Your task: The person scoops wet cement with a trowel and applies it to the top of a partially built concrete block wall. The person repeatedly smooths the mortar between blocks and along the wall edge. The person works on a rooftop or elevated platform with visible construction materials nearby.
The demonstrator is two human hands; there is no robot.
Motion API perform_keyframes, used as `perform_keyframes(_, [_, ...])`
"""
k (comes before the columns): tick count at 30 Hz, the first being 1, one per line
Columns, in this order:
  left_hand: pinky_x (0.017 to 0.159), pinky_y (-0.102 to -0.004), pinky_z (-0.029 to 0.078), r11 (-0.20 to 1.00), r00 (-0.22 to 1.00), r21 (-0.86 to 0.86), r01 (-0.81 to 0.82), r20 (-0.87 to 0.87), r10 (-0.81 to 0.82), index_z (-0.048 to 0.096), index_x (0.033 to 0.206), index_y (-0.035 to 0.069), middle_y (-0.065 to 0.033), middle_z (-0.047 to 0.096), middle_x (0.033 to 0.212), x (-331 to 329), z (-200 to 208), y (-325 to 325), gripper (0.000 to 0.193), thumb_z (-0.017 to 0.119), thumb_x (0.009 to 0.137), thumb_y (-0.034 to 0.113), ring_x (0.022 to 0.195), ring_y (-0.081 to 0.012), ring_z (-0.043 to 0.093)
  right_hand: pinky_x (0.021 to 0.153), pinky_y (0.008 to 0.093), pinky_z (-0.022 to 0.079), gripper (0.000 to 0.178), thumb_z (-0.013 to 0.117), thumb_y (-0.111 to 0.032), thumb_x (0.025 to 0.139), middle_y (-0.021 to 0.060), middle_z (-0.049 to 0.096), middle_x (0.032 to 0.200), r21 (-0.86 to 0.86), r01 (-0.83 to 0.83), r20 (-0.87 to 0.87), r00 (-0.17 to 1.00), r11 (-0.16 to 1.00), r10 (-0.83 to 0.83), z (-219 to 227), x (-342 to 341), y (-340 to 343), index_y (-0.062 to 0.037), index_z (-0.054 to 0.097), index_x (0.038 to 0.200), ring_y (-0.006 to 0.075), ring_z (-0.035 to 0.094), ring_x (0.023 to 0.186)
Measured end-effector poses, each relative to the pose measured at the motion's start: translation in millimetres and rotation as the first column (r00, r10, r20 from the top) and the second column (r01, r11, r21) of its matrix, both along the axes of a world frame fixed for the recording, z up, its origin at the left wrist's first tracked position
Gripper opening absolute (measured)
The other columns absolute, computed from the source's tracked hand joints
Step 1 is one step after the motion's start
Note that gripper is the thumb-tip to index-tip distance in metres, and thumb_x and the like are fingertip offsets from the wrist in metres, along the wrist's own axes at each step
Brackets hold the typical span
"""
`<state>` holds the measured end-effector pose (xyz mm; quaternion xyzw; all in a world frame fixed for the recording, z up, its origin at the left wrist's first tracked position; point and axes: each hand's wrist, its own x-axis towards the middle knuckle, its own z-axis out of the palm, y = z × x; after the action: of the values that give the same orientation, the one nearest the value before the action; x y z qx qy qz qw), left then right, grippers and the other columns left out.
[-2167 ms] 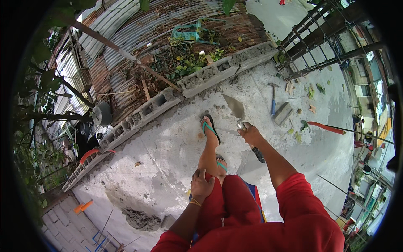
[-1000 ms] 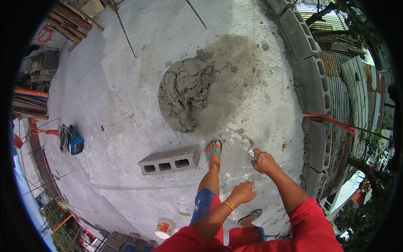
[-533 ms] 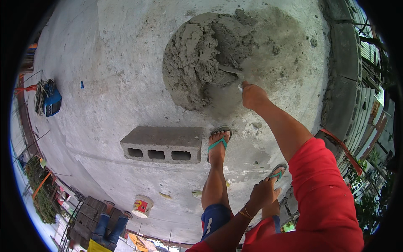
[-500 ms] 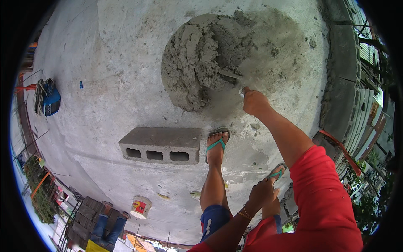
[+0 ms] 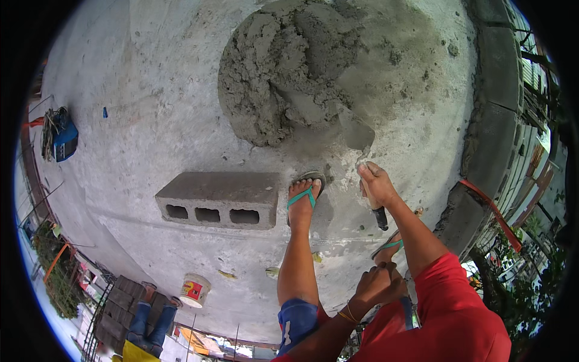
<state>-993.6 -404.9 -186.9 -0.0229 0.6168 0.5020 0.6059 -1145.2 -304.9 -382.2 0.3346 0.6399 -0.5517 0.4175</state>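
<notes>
My right hand (image 5: pixel 376 183) is wrapped round the handle of a trowel (image 5: pixel 357 131). The blade points away from me, at the near right edge of a heap of wet grey mortar (image 5: pixel 265 72). The black butt of the handle sticks out below my fist. My left hand (image 5: pixel 381 283), with a thin band at the wrist, rests at my right knee. Its fingers are curled in and partly hidden; nothing shows in them. A hollow concrete block (image 5: pixel 223 187) lies left of my left sandalled foot (image 5: pixel 303 199), with three holes facing me.
A block wall (image 5: pixel 491 145) runs along the right. A blue bag-like thing with cords (image 5: pixel 63 142) lies far left. Near the lower left are a white bucket (image 5: pixel 195 291) and another person's legs (image 5: pixel 154 323) beside a stack of blocks (image 5: pixel 114 314).
My right hand has drawn back toward me, pulling the trowel to the heap's near edge; its blade now shows fully. My left hand stays by the knee. The whole view has shifted slightly.
</notes>
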Motion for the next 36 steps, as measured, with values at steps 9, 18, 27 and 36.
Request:
perform_keyframes(9, [0.094,-0.055,0.054,0.999,0.998,-0.007,0.038,0.051,-0.038,0.057,0.125,0.001,-0.0249,0.065,0.121,-24.6,2.7,-39.5,0.044,0.063,0.095,0.032,0.109,-0.045,0.067,0.053,0.039,0.052,0.068,0.056,-0.062,0.103,0.0125,0.067,0.072,0.292,-0.303,-0.101,0.934,0.907,0.344,-100.2,-106.9,-86.6,0.0026,0.069,0.12,0.0245,0.062,0.053])
perform_keyframes(18, [0.092,-0.0543,0.054,0.999,1.0,-0.033,0.01,-0.004,-0.01,0.056,0.133,0.003,-0.0242,0.065,0.123,-18.1,-2.6,-33.3,0.05,0.064,0.095,0.036,0.11,-0.043,0.067,0.086,0.0393,0.057,0.072,0.059,-0.055,0.103,0.0318,0.073,0.099,0.656,-0.381,-0.352,0.609,0.651,0.711,-20.2,-14.9,-70.1,0.0121,0.064,0.128,0.0378,0.074,0.104])
perform_keyframes(27, [0.088,-0.055,0.055,0.995,0.99,-0.028,0.092,-0.102,-0.094,0.057,0.126,0.004,-0.0231,0.065,0.119,-9.7,-17.6,-28.9,0.046,0.064,0.094,0.037,0.106,-0.0427,0.068,0.082,0.0418,0.057,0.068,0.062,-0.058,0.1,0.0296,0.071,0.083,0.192,-0.391,-0.052,0.912,0.9,0.407,-31.4,-28.1,-94.5,0.008,0.066,0.118,0.0393,0.074,0.087])
perform_keyframes(36, [0.088,-0.0598,0.053,0.974,0.974,-0.004,0.228,-0.007,-0.228,0.06,0.126,0.005,-0.0199,0.065,0.119,-34.1,-0.4,-42.5,0.052,0.069,0.089,0.04,0.11,-0.0412,0.067,0.041,0.034,0.042,0.056,0.06,-0.065,0.1,0.0009,0.049,0.06,0.119,0.214,0.121,0.966,0.97,-0.228,-59.5,15.6,-63.2,-0.0102,0.056,0.087,0.0137,0.048,0.045])
